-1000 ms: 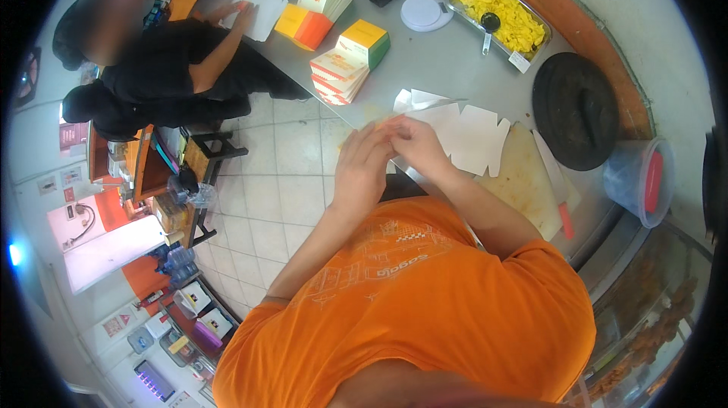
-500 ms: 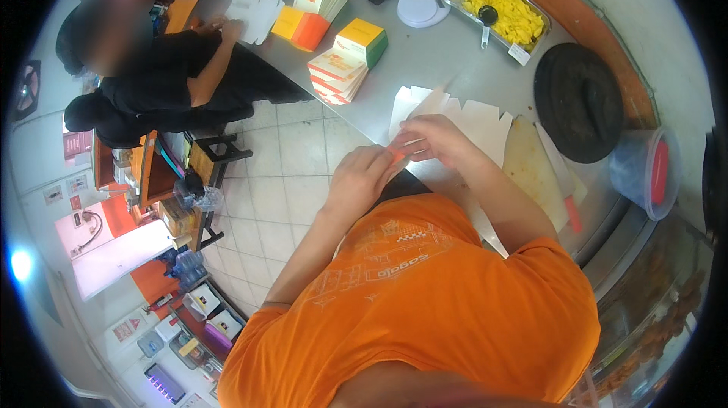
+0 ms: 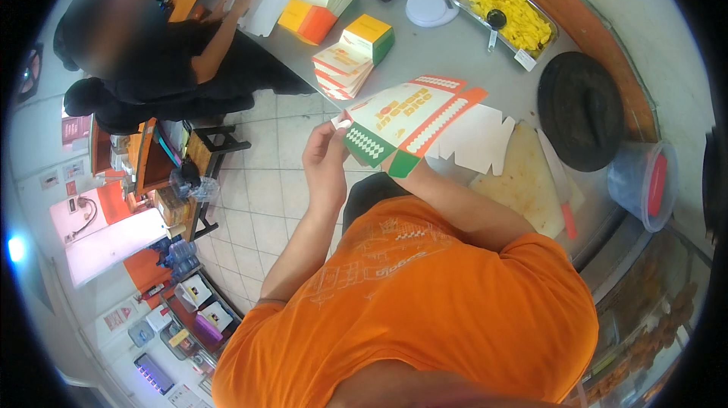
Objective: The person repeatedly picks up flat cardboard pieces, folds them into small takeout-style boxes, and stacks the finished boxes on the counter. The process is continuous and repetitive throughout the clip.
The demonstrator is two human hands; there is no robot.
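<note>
Left hand (image 3: 324,156): your grip is pinching a flat white-orange-green cardboard box (image 3: 406,120).
Right hand (image 3: 393,165): mostly hiding behind it; I cannot tell your grip.

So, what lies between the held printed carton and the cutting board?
In the head view, notched white card lies between the printed carton and the cutting board.
</note>
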